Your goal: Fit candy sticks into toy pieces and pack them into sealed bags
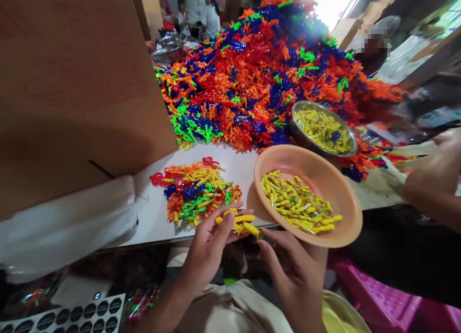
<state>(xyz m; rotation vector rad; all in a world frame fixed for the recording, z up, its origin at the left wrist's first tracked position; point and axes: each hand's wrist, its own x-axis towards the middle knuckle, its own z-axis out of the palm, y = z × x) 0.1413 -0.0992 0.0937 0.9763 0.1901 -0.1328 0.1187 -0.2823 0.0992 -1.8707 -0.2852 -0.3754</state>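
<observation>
My left hand (212,237) is closed on a few yellow plastic pieces (240,224) just off the table edge (154,227), my right hand (288,266) pinching their near end with its fingertips; my grip looks loose, so I judge one could slip into my lap. Counts: one orange plate (345,198) of yellow pieces just right of my hands, one steel bowl (324,129) behind it, one small sorted pile (196,191), one huge mixed heap (266,69), another person's hand (435,174) at far right.
</observation>
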